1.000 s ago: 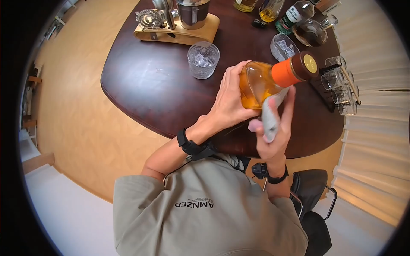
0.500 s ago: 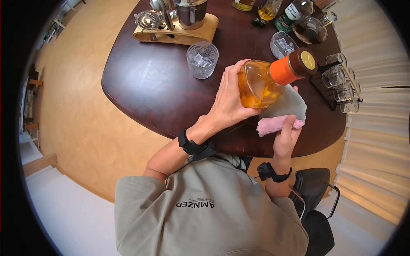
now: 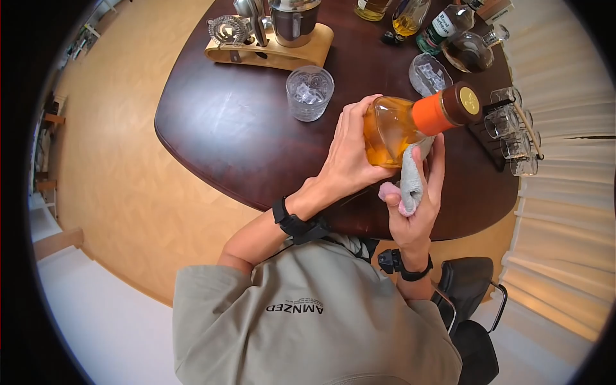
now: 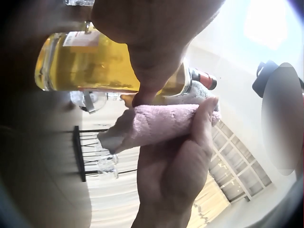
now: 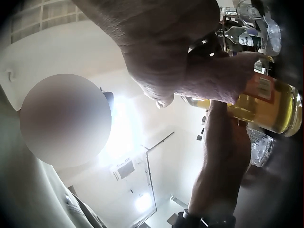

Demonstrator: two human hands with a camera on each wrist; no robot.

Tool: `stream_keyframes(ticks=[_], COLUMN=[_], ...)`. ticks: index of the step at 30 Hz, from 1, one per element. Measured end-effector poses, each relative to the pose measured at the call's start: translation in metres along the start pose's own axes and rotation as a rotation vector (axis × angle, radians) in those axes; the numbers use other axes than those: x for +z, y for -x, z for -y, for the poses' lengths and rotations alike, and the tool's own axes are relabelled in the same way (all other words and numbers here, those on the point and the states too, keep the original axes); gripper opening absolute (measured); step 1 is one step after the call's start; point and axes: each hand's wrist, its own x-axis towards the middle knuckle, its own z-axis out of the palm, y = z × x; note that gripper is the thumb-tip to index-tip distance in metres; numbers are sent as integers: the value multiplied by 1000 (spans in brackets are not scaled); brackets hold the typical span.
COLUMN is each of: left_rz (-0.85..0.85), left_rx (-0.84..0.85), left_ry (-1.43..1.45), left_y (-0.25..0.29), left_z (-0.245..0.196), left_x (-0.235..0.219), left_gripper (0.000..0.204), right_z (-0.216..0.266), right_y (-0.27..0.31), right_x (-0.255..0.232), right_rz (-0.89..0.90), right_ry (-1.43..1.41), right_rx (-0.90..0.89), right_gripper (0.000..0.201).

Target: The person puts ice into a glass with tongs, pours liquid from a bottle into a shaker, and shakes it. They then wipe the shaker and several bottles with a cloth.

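Observation:
My left hand point(image 3: 346, 147) grips a square-sided bottle point(image 3: 387, 131) of amber liquor around its body. The bottle leans, its orange neck band and brown cap pointing to the upper right in the head view. Pinched in my right hand point(image 3: 417, 221) is a pink and grey cloth point(image 3: 411, 179), pressed to the bottle's near side just below the neck. In the left wrist view the cloth point(image 4: 164, 124) appears as a thick pink fold, the right thumb lying over its end. The right wrist view shows an orange label on the bottle point(image 5: 266, 111).
A cut glass point(image 3: 310, 94) with ice stands left of the bottle, and a glass bowl point(image 3: 428, 74) of ice beyond it. Bar tools sit in a wooden stand point(image 3: 321, 42). Several bottles point(image 3: 443, 29) line the back; a rack of small glasses point(image 3: 515, 138) is at right.
Half a second ago the cloth was spread out farther right, its pink edge showing; now my right hand has turned and come left, folding it against the bottle. My left hand stays on the bottle.

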Motion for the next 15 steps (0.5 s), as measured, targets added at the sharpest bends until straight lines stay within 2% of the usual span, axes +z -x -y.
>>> stream_keyframes(ticks=[5,9,12,15], left_rz=[-143,-108,-93,-44], left_rx=[-27,-50,22,-37], left_ry=[-133,-90,-102,-72], left_y=[12,19,25,26], left_z=[-12,-18,-12,-13], left_x=[8,-1,-7,-15], left_gripper=[114,117,112,117], right_z=[6,2,-1,1], right_y=[-6,-7,-6,-10], right_x=[3,-1,-3,-5], right_rz=[-8,0,6,6], right_ry=[-42,-59,-22,-87], right_rx=[18,17,51,146], right_gripper=[67,63,61,62])
